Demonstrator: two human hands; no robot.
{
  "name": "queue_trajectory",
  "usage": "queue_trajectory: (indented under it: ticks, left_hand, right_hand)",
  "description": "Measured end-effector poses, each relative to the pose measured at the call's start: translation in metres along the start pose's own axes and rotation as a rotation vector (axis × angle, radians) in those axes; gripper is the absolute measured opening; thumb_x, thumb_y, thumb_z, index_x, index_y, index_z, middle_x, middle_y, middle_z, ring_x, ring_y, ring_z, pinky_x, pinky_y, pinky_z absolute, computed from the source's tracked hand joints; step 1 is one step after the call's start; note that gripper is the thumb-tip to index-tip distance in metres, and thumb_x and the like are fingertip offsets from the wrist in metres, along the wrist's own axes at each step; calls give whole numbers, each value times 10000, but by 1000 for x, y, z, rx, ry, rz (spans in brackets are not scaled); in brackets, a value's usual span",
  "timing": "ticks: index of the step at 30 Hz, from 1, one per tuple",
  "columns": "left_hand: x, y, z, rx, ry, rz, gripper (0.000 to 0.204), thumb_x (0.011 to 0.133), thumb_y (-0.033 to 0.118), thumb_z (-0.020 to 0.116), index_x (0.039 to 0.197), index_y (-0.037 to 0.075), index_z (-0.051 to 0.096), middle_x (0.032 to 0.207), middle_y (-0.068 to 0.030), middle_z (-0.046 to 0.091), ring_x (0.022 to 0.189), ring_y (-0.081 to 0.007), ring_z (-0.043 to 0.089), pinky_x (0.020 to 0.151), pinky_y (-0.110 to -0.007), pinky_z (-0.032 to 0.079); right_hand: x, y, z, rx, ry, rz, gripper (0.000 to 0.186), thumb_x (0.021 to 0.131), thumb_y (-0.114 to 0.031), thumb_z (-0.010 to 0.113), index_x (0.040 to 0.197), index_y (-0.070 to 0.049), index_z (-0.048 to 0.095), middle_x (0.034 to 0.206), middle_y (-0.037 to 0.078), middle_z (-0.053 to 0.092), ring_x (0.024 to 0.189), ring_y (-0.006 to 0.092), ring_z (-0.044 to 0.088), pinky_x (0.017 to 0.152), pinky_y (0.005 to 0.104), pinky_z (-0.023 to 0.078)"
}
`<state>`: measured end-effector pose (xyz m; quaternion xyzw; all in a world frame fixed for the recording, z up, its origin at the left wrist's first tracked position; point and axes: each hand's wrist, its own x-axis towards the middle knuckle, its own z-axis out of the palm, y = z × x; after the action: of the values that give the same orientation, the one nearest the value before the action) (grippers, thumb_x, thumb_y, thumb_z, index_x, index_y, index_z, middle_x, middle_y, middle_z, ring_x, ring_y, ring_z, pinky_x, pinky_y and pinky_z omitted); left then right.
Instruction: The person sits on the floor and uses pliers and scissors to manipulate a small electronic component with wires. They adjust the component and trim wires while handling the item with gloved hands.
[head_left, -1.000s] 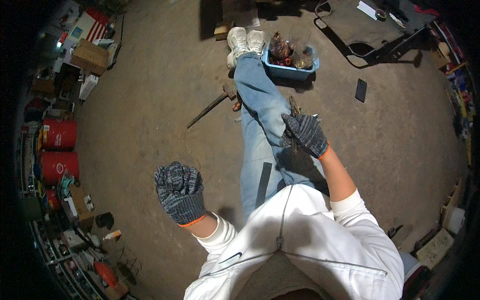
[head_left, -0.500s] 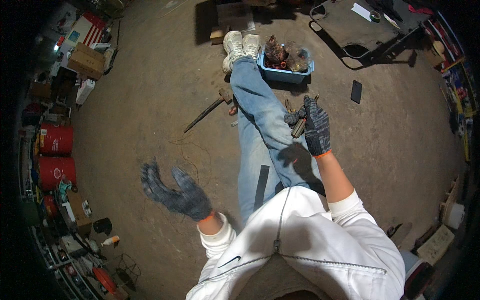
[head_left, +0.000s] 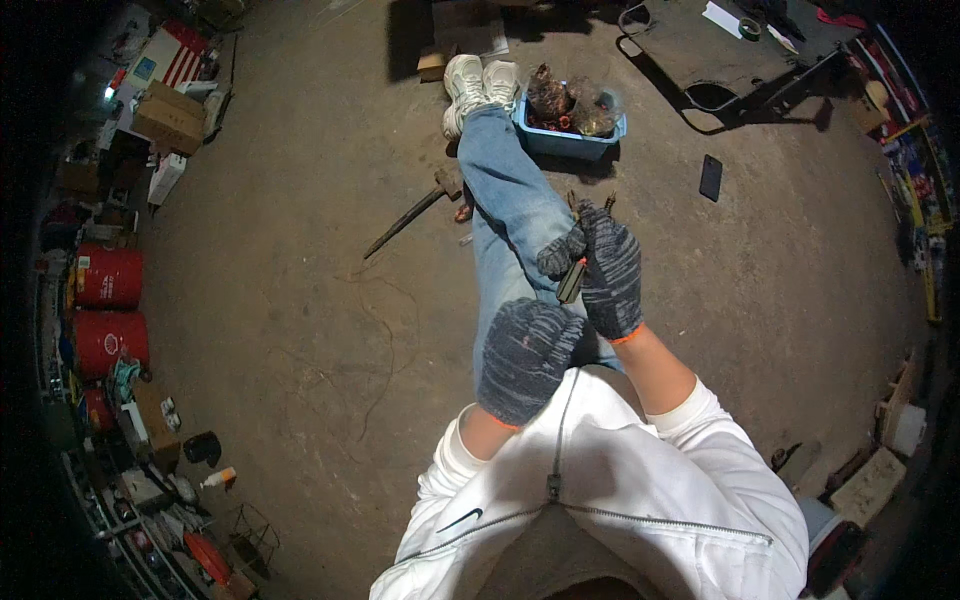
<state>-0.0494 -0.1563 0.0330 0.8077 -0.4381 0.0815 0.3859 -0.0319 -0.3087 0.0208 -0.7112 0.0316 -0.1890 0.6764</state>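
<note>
My right hand (head_left: 611,270), in a dark speckled knit glove with orange cuff, is closed round some slim hand tools (head_left: 570,283) beside my jeans-clad leg (head_left: 500,170); their exact kind is hard to make out. My left hand (head_left: 530,360), gloved alike, is low over my legs, just left of and below the right one, its back to the camera and fingers curled; what they hold, if anything, is hidden. A long-handled hammer (head_left: 410,215) lies on the floor left of my legs. A blue tub (head_left: 565,146) holding bagged metal-coloured material stands by my shoes (head_left: 465,95).
A black phone (head_left: 711,178) lies on the floor at right. A dark platform (head_left: 670,50) bears a tape roll (head_left: 749,28). Red drums (head_left: 110,275), cartons (head_left: 165,115) and clutter line the left edge; shelving (head_left: 915,170) stands at right. Thin wire (head_left: 385,370) lies on the floor.
My left hand has swung right from above the floor to over my legs, its spread fingers now curled. My right hand, holding tools, moved up from where it was a second ago and turned.
</note>
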Motion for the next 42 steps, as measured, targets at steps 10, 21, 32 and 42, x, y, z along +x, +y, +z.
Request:
queue_trajectory:
  ticks: [10, 21, 32, 42]
  left_hand:
    - [-9, -13, -27, -398, 340, -440, 42, 775, 32, 587, 815, 26, 596, 763, -63, 579, 695, -179, 548, 636, -297, 442]
    - [1, -19, -22, -149, 482, -516, 46, 806, -9, 561, 777, -21, 594, 712, -71, 589, 654, -161, 546, 617, -278, 442]
    - [-13, -35, -15, -15, 497, -446, 33, 780, -23, 578, 765, -11, 604, 707, -69, 589, 640, -154, 547, 603, -268, 444]
    - [-7, -35, -2, -267, 367, -511, 86, 783, 61, 565, 796, 19, 638, 798, -113, 618, 756, -273, 586, 703, -348, 456]
  right_hand:
    - [1, 8, -7, -701, -224, -657, 239, 779, -89, 576, 1017, -79, 553, 693, 93, 586, 610, 272, 588, 514, 366, 444]
    - [-3, -23, -2, -557, -556, -305, 376, 699, -94, 632, 1067, -158, 592, 861, 19, 651, 612, 138, 581, 554, 275, 458]
    - [-14, -16, 2, -539, -671, -325, 591, 668, -211, 665, 1219, -101, 482, 916, 126, 569, 778, 272, 585, 674, 345, 466]
    - [-14, 15, -33, -431, -316, -388, 397, 737, -88, 635, 1114, -27, 527, 963, 140, 597, 831, 302, 586, 763, 366, 460]
